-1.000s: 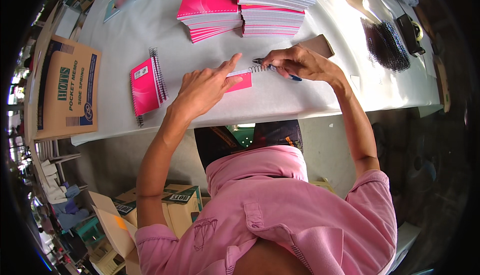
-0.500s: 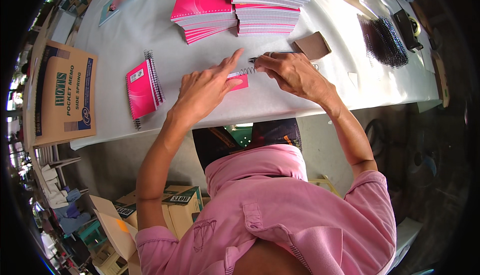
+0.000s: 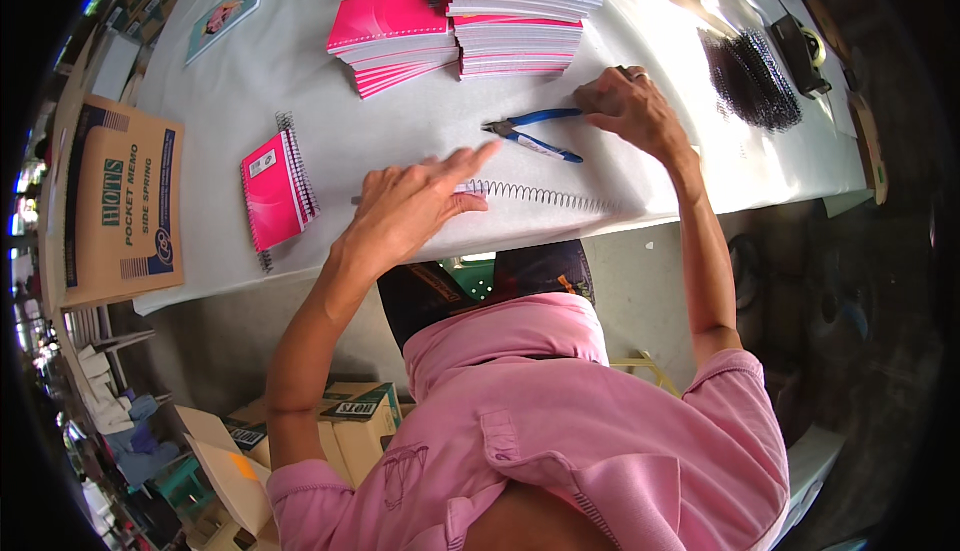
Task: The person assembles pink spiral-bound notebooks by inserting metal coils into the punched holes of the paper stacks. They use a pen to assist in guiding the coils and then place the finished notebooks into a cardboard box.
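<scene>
My left hand grips a small notebook, its index finger stretched out and its thumb lower down; the hand covers most of the notebook. From the notebook's edge a thin wire coil runs out to the right along the table. My right hand has its fingers closed round a brown block, partly hidden by the hand. Between the hands and a little farther off lie pliers with blue handles, jaws toward the left, touched by neither hand.
Stacks of pink notebooks stand at the far side. Bound pink notebooks lie on the left, by a cardboard box. A heap of dark coils and a black tape dispenser are at the right. The table's near edge curves before me.
My right hand has let go of the pliers, which now lie on the table, and moved right and away onto the brown block. My left hand and the notebook have come slightly nearer.
</scene>
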Tool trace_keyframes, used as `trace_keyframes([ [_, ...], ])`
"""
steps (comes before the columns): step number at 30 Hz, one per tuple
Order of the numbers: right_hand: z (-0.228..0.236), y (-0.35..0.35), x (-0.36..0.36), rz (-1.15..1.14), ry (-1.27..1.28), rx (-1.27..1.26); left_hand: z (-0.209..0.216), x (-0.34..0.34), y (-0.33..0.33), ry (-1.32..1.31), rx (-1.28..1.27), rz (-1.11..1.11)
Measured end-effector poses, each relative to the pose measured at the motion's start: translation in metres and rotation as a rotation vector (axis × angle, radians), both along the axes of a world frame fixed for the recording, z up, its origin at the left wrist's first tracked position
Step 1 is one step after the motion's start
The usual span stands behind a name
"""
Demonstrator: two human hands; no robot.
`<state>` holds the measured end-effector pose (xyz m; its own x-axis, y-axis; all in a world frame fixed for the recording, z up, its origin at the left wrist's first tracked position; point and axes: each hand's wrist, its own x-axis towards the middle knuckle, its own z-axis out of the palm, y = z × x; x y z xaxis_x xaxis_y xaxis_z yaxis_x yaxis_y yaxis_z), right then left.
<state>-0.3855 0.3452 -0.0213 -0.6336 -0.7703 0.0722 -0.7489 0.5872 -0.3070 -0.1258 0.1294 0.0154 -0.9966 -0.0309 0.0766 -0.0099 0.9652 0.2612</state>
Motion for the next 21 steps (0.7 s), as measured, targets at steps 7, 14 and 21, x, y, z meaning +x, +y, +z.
trace_keyframes([
  [7,0.036,-0.061,0.049,0.714,-0.852,-0.253,0.005,0.006,-0.016,-0.127,-0.115,0.171],
  [14,0.03,-0.08,0.046,0.735,-0.9,-0.255,0.001,0.001,-0.02,-0.135,-0.105,0.183],
  [21,0.023,-0.089,0.042,0.712,-1.002,-0.277,0.002,-0.004,-0.027,-0.125,-0.094,0.206],
])
